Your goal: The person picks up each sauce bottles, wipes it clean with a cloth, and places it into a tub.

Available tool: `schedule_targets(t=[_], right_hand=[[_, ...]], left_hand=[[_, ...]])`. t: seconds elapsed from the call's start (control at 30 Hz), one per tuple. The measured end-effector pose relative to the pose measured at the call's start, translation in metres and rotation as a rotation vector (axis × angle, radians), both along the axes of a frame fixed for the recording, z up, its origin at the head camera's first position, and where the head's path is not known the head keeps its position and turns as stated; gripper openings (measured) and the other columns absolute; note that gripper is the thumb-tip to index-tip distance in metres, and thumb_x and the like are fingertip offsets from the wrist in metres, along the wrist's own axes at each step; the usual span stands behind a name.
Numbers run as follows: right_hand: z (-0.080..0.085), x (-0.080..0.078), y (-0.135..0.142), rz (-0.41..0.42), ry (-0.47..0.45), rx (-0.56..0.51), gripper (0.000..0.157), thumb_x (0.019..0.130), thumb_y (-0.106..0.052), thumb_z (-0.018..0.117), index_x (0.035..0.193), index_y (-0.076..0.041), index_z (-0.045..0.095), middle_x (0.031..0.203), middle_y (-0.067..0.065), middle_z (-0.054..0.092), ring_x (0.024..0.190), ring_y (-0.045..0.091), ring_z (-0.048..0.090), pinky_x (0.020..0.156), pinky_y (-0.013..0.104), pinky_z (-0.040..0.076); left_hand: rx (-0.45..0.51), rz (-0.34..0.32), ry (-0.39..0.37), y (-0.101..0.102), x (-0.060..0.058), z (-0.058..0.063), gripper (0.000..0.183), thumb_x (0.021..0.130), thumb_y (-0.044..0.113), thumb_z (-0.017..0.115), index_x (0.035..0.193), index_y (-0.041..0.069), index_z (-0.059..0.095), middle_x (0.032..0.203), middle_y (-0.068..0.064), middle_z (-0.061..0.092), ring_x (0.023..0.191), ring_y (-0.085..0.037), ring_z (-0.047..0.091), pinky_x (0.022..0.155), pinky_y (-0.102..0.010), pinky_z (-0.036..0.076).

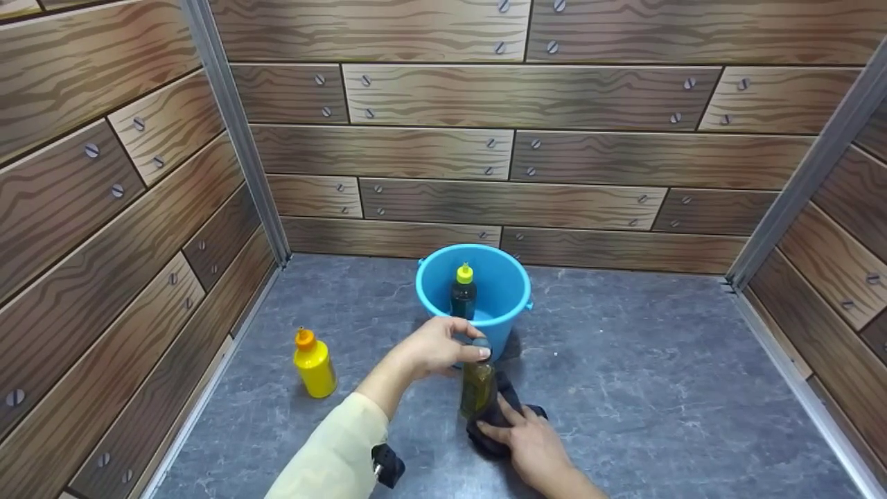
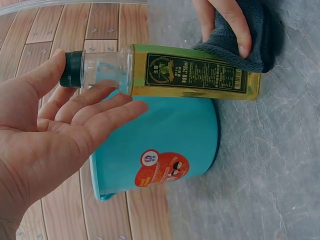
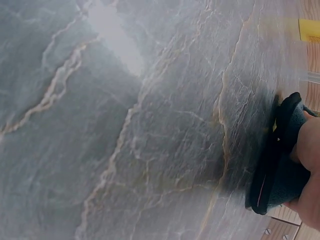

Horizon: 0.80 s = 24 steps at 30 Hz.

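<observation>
My left hand (image 1: 438,345) pinches the dark green cap of a small oil bottle (image 1: 478,391) between thumb and fingertips, the other fingers stretched loosely beside the neck. The bottle stands upright, with yellow-green oil and a dark label (image 2: 195,73) marked 250ml in the left wrist view. My right hand (image 1: 532,443) grips a bunched dark cloth (image 2: 257,37) and presses it against the lower side of the bottle. In the right wrist view, the cloth lies low over the grey floor, and only part of that hand shows.
Just behind the bottle stands a blue bucket (image 1: 504,339), holding a dark bottle with a yellow cap (image 1: 463,294). A yellow bottle with an orange cap (image 1: 316,371) stands to the left. Wood-patterned walls (image 1: 513,156) enclose the grey marbled floor (image 1: 658,388).
</observation>
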State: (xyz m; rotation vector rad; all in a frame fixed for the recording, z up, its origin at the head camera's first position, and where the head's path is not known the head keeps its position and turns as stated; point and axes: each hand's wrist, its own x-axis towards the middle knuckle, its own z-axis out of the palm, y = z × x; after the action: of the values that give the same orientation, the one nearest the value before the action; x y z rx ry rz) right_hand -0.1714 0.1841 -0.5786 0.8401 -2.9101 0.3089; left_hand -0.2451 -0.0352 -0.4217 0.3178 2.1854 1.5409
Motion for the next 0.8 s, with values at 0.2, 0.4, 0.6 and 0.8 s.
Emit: schedule_targets(t=[0.2,0.4,0.6,0.8], right_hand=[[0.002,-0.001,-0.001,-0.017,-0.052,0.016,0.056,0.091,0.001,0.076,0.132,-0.038,0.076,0.151,0.021,0.057,0.101,0.048,0.065,0.072,0.056,0.055],[0.007,-0.002,-0.002,-0.066,-0.086,0.013,0.048,0.091,-0.001,0.076,0.127,-0.034,0.08,0.15,0.02,0.059,0.105,0.05,0.065,0.074,0.061,0.055],[0.011,-0.004,0.002,-0.209,-0.11,-0.002,0.047,0.091,-0.002,0.076,0.129,-0.029,0.079,0.152,0.018,0.058,0.109,0.049,0.064,0.081,0.064,0.055],[0.014,-0.004,0.014,-0.326,-0.1,-0.075,0.065,0.085,0.012,0.071,0.137,-0.027,0.075,0.158,0.017,0.052,0.117,0.054,0.062,0.084,0.065,0.056]], left_hand=[[-0.012,0.008,0.0,0.001,0.001,0.0,0.014,0.099,0.022,0.079,0.11,0.013,0.076,0.104,-0.004,0.075,0.105,-0.025,0.069,0.097,-0.064,0.054],[-0.013,0.016,0.002,0.001,0.002,0.001,0.013,0.1,0.022,0.078,0.11,0.013,0.076,0.103,-0.003,0.076,0.104,-0.024,0.069,0.098,-0.064,0.054],[0.0,0.003,0.008,0.002,0.003,0.0,0.016,0.101,0.021,0.076,0.114,0.012,0.075,0.104,-0.004,0.076,0.104,-0.023,0.071,0.098,-0.064,0.053],[-0.022,-0.028,0.035,-0.001,0.004,0.0,0.021,0.103,0.022,0.073,0.122,0.012,0.075,0.11,-0.003,0.075,0.107,-0.022,0.07,0.096,-0.059,0.056]])
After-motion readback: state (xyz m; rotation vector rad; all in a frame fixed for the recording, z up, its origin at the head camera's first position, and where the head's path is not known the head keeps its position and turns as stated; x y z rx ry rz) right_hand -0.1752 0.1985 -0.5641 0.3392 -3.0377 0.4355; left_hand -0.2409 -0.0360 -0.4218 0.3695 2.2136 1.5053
